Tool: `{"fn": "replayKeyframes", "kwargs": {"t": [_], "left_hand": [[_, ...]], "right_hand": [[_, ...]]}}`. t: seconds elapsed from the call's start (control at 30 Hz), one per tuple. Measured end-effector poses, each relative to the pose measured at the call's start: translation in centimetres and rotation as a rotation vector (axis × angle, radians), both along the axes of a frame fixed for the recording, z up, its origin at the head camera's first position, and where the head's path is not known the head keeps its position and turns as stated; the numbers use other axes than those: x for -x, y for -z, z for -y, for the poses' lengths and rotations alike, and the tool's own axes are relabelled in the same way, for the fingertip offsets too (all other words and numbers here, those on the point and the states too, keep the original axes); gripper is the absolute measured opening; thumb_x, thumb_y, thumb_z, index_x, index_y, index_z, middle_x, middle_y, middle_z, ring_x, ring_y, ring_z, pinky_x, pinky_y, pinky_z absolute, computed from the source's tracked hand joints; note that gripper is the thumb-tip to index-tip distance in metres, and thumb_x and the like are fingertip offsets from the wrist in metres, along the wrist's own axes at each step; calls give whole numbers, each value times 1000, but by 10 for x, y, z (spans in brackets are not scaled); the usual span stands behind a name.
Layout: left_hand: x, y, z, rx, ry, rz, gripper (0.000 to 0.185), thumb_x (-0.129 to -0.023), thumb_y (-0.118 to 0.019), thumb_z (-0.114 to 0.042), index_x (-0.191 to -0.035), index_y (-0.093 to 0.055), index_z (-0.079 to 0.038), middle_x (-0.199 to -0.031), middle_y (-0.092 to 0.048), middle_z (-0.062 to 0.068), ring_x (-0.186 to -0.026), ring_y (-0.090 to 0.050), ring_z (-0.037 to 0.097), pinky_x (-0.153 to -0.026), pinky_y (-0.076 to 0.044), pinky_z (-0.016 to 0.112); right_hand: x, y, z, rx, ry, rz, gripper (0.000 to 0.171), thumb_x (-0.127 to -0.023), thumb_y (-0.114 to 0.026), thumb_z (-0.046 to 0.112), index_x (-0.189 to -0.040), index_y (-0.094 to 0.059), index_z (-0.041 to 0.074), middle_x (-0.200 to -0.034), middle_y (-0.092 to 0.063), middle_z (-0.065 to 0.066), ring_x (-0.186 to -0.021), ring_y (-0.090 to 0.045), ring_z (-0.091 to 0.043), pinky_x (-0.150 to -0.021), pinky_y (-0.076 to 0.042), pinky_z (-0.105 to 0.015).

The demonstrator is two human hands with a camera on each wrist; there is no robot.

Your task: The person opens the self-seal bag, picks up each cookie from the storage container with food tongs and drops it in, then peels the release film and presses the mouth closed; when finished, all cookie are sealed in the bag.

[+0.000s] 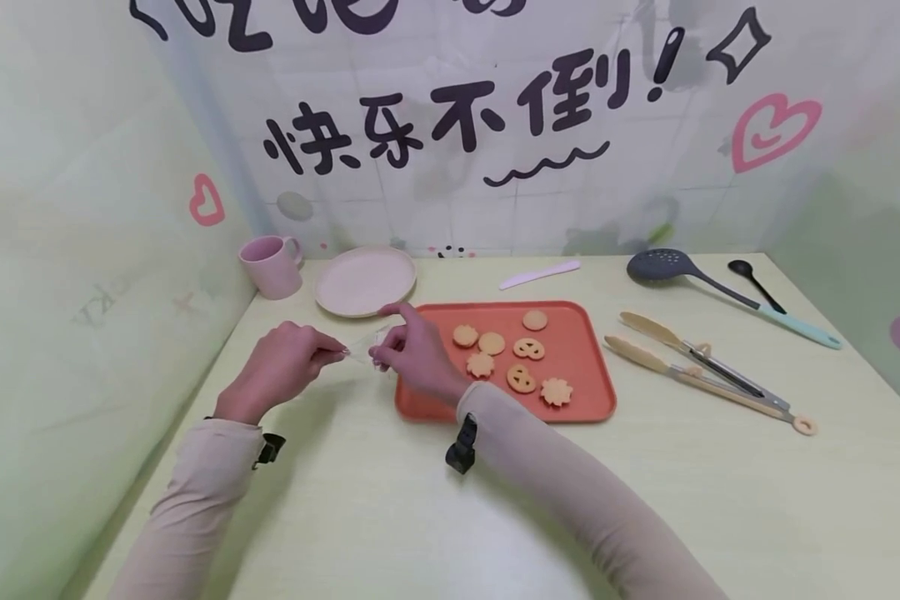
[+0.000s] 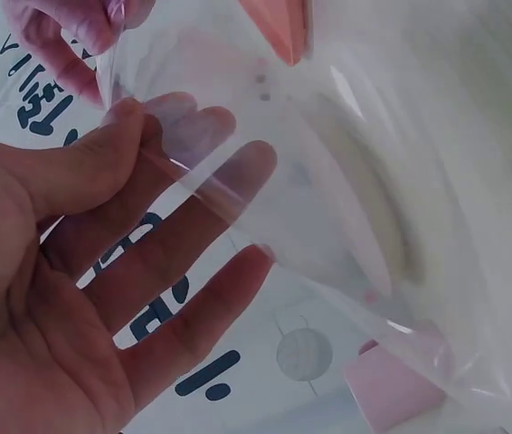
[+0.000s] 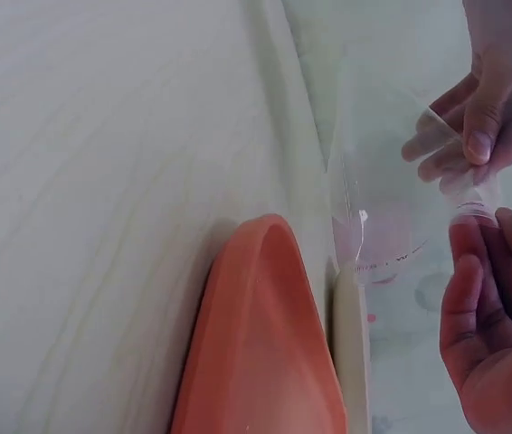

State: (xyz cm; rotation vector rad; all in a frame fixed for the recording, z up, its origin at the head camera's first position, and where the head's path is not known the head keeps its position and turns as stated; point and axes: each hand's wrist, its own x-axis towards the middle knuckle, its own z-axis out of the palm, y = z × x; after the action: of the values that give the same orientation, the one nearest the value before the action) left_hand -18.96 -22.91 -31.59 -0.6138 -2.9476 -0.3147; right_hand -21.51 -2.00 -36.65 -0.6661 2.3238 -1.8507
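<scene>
Here we are at centre left of the head view, both hands up over the table [image 1: 390, 517] with a clear bag [image 1: 362, 343] stretched between them. Our left hand [image 1: 281, 367] pinches one edge of the bag between thumb and fingers; in the left wrist view the thumb presses the film against the fingers [image 2: 193, 226], which lie fairly straight behind it. Our right hand [image 1: 416, 354] pinches the other edge, thumb and forefinger closed on the film, seen at the right edge of the right wrist view with the bag [image 3: 392, 199] hanging between the two hands. The bag sits just left of the orange tray [image 1: 592, 392], above the table, and we cannot tell whether it touches the surface. On the tray, seven cookies [image 1: 521, 377] lie scattered. Behind the hands, a pink plate [image 1: 365, 281] and a pink mug [image 1: 270, 265] in the upper left. To the right of the tray lie tongs [image 1: 705, 375], and further back a slotted spoon [image 1: 720, 287], a small black spoon [image 1: 753, 283] and a pale knife [image 1: 540, 274].
</scene>
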Motion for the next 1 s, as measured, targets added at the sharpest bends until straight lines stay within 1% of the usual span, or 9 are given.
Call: {"fn": "replayKeyframes", "kwargs": {"t": [0.13,0.23,0.37,0.5,0.63,0.7,0.77,0.87,1.0], "left_hand": [[1,1,-2,0,15,-9,14,-90,-76,-19,-101,-82,-15,-90,-80,4,-72,-68,19,-65,-55,38],[1,1,-2,-11,26,-3,14,-90,-75,-19,-101,-82,-14,-87,-79,3,-68,-64,17,-64,-54,36],[0,1,-1,-24,23,27,14,-91,-74,-18,-101,-82,-13,-79,-76,0,-61,-54,12,-60,-47,29],[0,1,-2,-36,33,35,14,-92,-73,-16,-103,-81,-13,-77,-75,-1,-60,-51,12,-59,-44,27],[1,2,-6,-50,55,23,15,-92,-73,-17,-104,-82,-15,-81,-78,0,-63,-55,12,-61,-45,28],[2,2,-8,-52,59,10,14,-91,-74,-17,-103,-82,-16,-83,-78,-1,-64,-57,11,-62,-46,28],[2,3,-9,-56,62,3,13,-90,-75,-17,-100,-82,-16,-83,-79,0,-64,-57,11,-62,-46,28],[3,4,-10,-55,71,-14,11,-89,-76,-17,-98,-83,-16,-83,-79,-1,-64,-58,10,-63,-47,28],[4,5,-10,-81,71,-56,11,-90,-75,-17,-98,-82,-14,-83,-79,0,-64,-59,10,-65,-49,30]], "right_hand": [[3,3,-4,38,30,33,43,-92,-71,7,-128,-49,12,-75,-70,-9,-72,-69,-24,-65,-55,-28],[4,3,-5,21,31,20,40,-92,-72,9,-126,-52,11,-82,-74,-9,-80,-72,-25,-67,-53,-24],[3,0,-1,-51,-29,-66,52,-93,-72,11,-139,-48,10,-101,-78,-8,-93,-74,-22,-75,-57,-20],[0,-3,4,-74,-56,-96,65,-91,-74,9,-147,-40,10,-100,-78,-9,-85,-73,-13,-73,-58,-20],[0,-4,5,-5,-13,-9,60,-89,-74,2,-140,-45,12,-90,-77,-10,-71,-71,-10,-72,-61,-30],[1,-3,5,31,-2,38,54,-88,-75,1,-133,-47,10,-87,-75,-11,-65,-68,-11,-72,-62,-40],[2,-2,4,46,-1,69,48,-87,-76,1,-126,-49,9,-83,-73,-11,-61,-66,-13,-70,-62,-44],[5,0,2,55,-9,111,42,-87,-77,3,-118,-49,8,-79,-70,-8,-59,-63,-15,-62,-60,-38],[8,2,-3,94,-32,183,39,-88,-76,7,-118,-51,9,-76,-69,-4,-62,-65,-15,-60,-57,-26]]}}
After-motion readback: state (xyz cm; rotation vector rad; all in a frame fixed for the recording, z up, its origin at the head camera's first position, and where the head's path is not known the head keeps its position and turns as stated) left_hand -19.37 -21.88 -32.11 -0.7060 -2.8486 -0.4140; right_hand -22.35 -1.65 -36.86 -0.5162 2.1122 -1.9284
